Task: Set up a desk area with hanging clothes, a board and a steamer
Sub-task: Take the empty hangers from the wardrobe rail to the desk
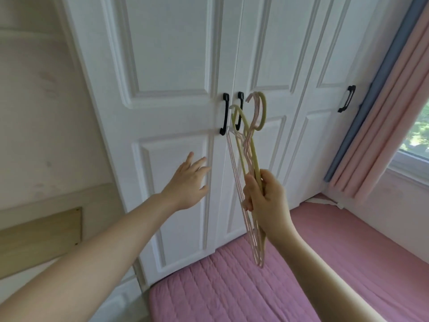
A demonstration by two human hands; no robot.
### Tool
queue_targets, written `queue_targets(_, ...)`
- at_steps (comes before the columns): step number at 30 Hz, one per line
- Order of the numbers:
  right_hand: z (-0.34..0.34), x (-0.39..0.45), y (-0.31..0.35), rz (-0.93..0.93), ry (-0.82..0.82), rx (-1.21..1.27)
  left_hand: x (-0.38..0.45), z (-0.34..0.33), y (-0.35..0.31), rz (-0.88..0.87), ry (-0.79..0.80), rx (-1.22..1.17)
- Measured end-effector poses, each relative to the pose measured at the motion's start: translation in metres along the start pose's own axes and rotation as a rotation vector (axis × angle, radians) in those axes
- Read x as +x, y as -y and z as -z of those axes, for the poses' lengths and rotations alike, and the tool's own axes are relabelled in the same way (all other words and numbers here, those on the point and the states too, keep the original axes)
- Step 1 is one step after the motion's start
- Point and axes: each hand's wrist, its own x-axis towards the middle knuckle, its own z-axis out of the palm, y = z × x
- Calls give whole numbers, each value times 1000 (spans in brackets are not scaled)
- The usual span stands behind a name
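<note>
— Setting, please?
— White panelled wardrobe doors [176, 112] fill the wall ahead, shut, with three black handles: two side by side at the middle seam [224, 113], one further right [347, 98]. Pink quilted bedding [232, 287] lies below the doors. Pink and blue curtains [383, 126] hang at the right, beside a window [417, 126].

— Item one?
— Bundle of plastic clothes hangers [251, 159], pink and yellow-green, held upright in front of the doors, hooks uppermost and overlapping the middle handles in view. Exact count cannot be told.

— Held by?
— Right hand [264, 198], fingers curled round the lower part of the bundle; the hangers' bottom ends stick out beneath the hand, above the bedding.

— And the other hand?
— Left hand [188, 182], fingers spread and straight, holding nothing, reaching toward the lower panel of the left door. Whether the fingertips touch the panel cannot be told.
</note>
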Motion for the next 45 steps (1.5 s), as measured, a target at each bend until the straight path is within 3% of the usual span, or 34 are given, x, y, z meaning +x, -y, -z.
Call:
queue_targets(4,-6,-33,4,-40,126,116,-52,-11,-8,151,95,-256)
queue_targets(10,-22,-70,16,-70,282,259,-101,-5,-23,439,21,-854)
queue_targets(15,-36,-97,30,-94,423,405,-132,4,-33,613,-137,-1551)
queue_targets(22,-70,-113,33,-273,600,604,-192,14,-10,675,-444,-1902)
queue_targets(31,-152,-129,38,-586,955,784,-286,34,48,803,-877,-2020)
queue_targets(34,-190,-140,38,-643,1012,714,-323,48,78,894,-1032,-2013)
queue_targets(39,-254,-167,33,-637,1053,563,-381,63,130,926,-1115,-1986)
queue_targets(45,-324,-193,35,-545,1257,142,-432,70,178,1183,-1191,-1558)
